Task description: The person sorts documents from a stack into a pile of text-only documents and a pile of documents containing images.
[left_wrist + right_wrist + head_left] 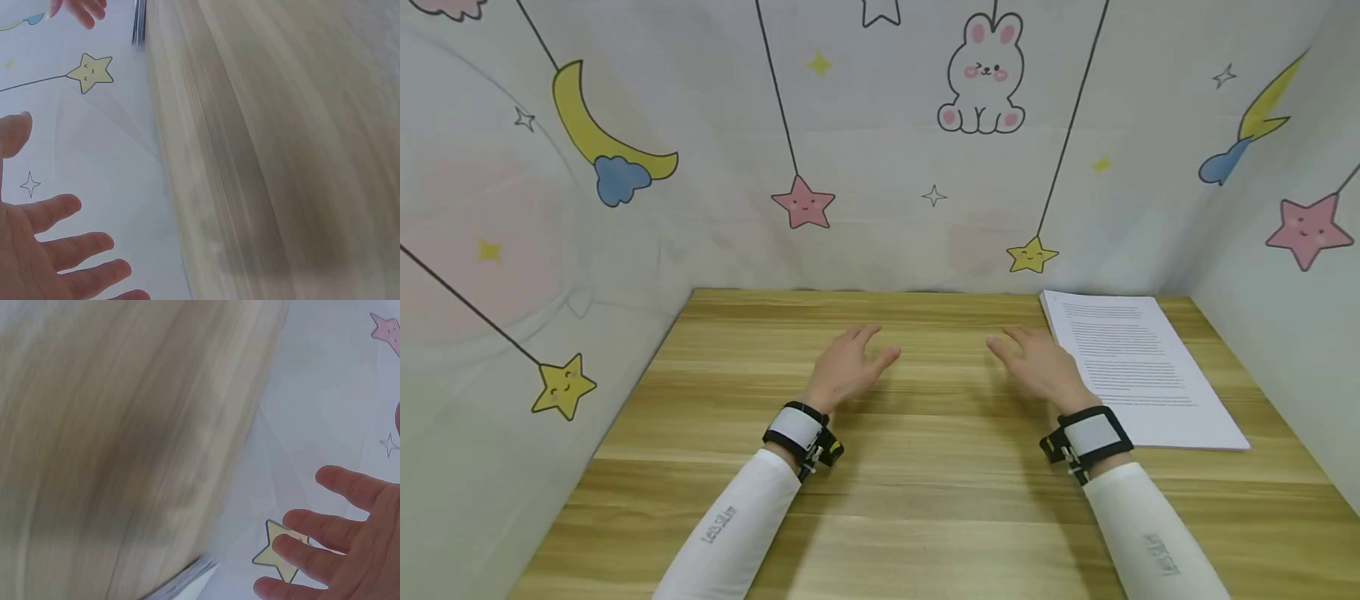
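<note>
A stack of printed paper [1138,367] lies at the right of the wooden table, its top sheet covered in lines of text. My right hand [1039,364] is nearest to it, held over the table by the stack's left edge with fingers spread and nothing in them. Across from it, my left hand [847,367] hovers above the middle of the table, likewise holding nothing. The left wrist view shows the left hand's fingers [78,250] loosely extended. In the right wrist view, the right hand's fingers [325,528] are spread too, and the stack's edge [187,578] shows at the bottom.
The wooden table [925,517] runs back to a pale fabric backdrop [880,250] printed with stars, a moon and a rabbit. More of this fabric stands along the left and right sides. Both wrists wear strapped devices, the left strap [796,427] and the right strap [1092,435].
</note>
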The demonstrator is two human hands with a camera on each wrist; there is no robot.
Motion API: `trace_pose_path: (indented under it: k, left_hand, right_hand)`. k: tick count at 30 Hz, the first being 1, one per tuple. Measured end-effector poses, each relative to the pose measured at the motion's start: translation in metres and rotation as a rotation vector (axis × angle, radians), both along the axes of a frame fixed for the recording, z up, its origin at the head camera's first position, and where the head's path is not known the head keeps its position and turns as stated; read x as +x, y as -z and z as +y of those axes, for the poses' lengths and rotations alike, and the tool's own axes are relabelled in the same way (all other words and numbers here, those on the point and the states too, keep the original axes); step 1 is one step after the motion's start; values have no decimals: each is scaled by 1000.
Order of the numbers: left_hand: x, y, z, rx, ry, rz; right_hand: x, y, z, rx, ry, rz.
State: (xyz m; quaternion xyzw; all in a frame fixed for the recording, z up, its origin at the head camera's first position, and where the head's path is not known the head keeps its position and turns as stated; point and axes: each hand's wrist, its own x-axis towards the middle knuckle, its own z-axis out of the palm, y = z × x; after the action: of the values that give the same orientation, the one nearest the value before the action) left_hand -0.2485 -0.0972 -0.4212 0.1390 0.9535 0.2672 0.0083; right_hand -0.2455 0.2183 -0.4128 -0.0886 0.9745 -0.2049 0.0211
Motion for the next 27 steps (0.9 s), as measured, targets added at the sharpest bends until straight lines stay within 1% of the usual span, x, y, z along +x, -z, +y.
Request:
trace_pose_path:
  k: [3,7,13,16,22,24,27]
  left_hand:
    - [0,-1,2,59,2,-11]
    - [1,-2,7,128,15,-42]
    - [2,-2,16,177,38,-60]
    - [1,-1,21,186,63,-66]
    - [1,6,34,199,127,-73]
    - [2,8,40,221,149,-75]
    - [5,10,51,259,181,-99]
  right_hand:
    - [0,-4,11,-3,21,-17]
    - [-1,-8,29,-2,42,-28]
    - [-3,-11,56,42,80,-51]
    - [-5,-10,71,57,103,-68]
    - [-5,-8,103,90,139,-115]
    - [-5,-7,114,107,150,-129]
    - [-3,-5,131,134,165,-151]
